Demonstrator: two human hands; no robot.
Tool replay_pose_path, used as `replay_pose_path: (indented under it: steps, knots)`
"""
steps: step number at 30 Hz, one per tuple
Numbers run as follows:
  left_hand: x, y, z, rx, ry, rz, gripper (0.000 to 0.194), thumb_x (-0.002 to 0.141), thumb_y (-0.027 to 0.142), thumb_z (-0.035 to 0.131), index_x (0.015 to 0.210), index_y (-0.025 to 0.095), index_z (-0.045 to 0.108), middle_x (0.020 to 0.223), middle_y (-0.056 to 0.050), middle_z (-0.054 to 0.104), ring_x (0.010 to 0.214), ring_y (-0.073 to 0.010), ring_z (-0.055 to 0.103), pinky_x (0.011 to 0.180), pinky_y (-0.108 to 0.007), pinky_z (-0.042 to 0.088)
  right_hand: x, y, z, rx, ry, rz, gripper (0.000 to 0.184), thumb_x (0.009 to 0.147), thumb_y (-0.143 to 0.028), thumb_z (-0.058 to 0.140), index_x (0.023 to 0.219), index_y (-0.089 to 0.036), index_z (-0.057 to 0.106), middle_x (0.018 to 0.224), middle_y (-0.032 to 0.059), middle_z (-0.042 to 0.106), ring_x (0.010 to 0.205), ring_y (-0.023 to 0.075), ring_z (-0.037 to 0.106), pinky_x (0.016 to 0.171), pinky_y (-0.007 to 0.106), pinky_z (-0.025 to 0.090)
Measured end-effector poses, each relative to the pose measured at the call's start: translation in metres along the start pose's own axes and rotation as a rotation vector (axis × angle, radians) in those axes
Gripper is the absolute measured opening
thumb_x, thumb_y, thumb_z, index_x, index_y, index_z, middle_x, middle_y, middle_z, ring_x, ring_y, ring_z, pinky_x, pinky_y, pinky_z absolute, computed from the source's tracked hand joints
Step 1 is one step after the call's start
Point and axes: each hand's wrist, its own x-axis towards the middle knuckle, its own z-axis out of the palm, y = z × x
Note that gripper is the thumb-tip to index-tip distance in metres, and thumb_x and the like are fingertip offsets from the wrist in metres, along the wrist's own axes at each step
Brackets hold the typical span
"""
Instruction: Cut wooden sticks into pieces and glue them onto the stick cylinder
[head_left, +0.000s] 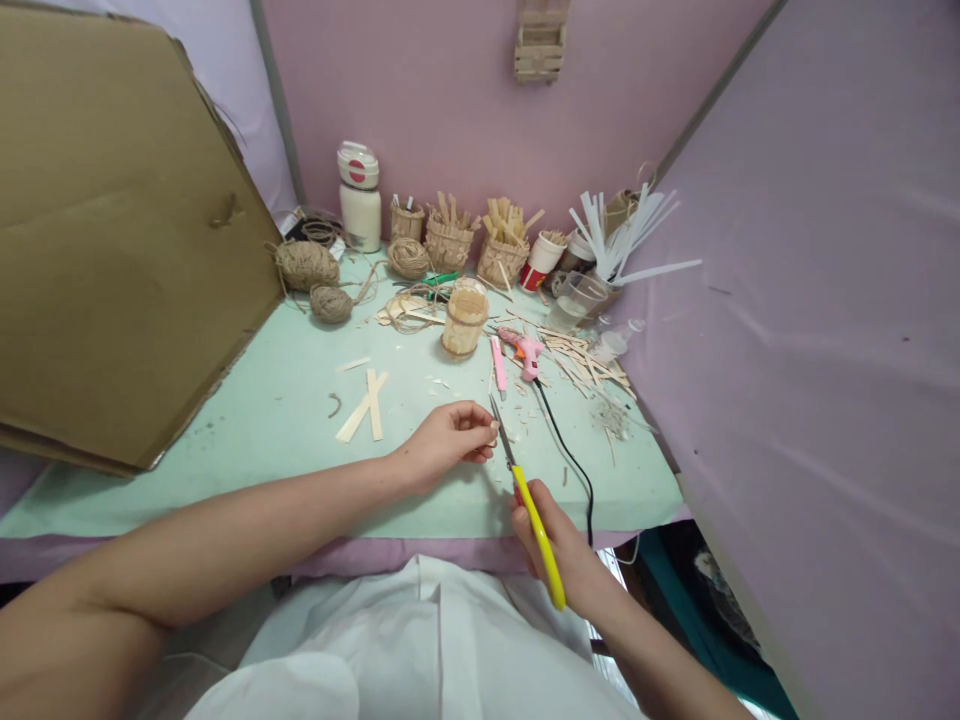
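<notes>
My right hand (551, 535) grips yellow-handled scissors (536, 525), their blades pointing away from me. At the blades, the fingertips of my left hand (457, 438) are pinched together; whatever they hold is too small to make out. Beyond my hands stands a small wooden-stick cup (465, 322) with twine bands around it. A pink utility knife (498, 366) lies just past the scissor tips, and a pink glue gun (525, 352) rests to its right. Left of my left hand, two flat wooden sticks (374, 405) lie crossed on the table.
Balls of twine (306, 265) sit at the back left near a white bottle (360, 205). Stick-filled cups (502, 258) and glue sticks (622, 235) line the back. Loose wood strips (585, 358) are scattered on the right. A cardboard sheet (127, 220) stands left; a black cord (570, 460) crosses the table's front.
</notes>
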Motion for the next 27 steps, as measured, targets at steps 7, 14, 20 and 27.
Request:
replay_pose_path:
  steps: [7, 14, 20, 27]
  knots:
    - [-0.0008, -0.0009, 0.0002, -0.006, -0.013, -0.005, 0.023, 0.065, 0.029, 0.071, 0.076, 0.014, 0.057, 0.070, 0.000, 0.057, 0.059, -0.0087, 0.057, 0.061, -0.025, 0.048, -0.0010, 0.0007, -0.0005, -0.018, -0.002, 0.026, 0.023, 0.085, -0.040, 0.045, 0.080, -0.024, 0.030, 0.059, -0.0085, 0.032, 0.047, 0.0077, 0.029, 0.044, 0.021, 0.028]
    - [0.0001, -0.0019, -0.0001, 0.012, -0.007, -0.013, 0.021, 0.066, 0.027, 0.069, 0.075, 0.014, 0.056, 0.070, 0.000, 0.056, 0.058, -0.0084, 0.057, 0.060, -0.024, 0.047, -0.0029, -0.0021, -0.0004, -0.050, -0.011, 0.036, 0.022, 0.087, -0.040, 0.043, 0.081, -0.024, 0.029, 0.059, -0.0085, 0.034, 0.048, 0.0083, 0.032, 0.045, 0.021, 0.030]
    - [-0.0003, -0.0010, -0.0003, 0.018, -0.008, -0.012, 0.020, 0.067, 0.027, 0.069, 0.075, 0.014, 0.056, 0.069, 0.000, 0.057, 0.058, -0.0080, 0.057, 0.059, -0.024, 0.047, -0.0020, -0.0006, -0.0004, -0.077, 0.010, 0.014, 0.023, 0.086, -0.041, 0.043, 0.081, -0.024, 0.029, 0.058, -0.0087, 0.034, 0.047, 0.0080, 0.033, 0.045, 0.022, 0.031]
    - [-0.0013, 0.0002, 0.0003, 0.026, 0.003, -0.016, 0.019, 0.067, 0.026, 0.068, 0.074, 0.013, 0.056, 0.068, 0.001, 0.057, 0.055, -0.0069, 0.055, 0.057, -0.022, 0.046, -0.0025, 0.0015, -0.0006, -0.096, 0.009, 0.013, 0.022, 0.086, -0.041, 0.043, 0.082, -0.024, 0.030, 0.059, -0.0087, 0.035, 0.047, 0.0081, 0.034, 0.045, 0.022, 0.031]
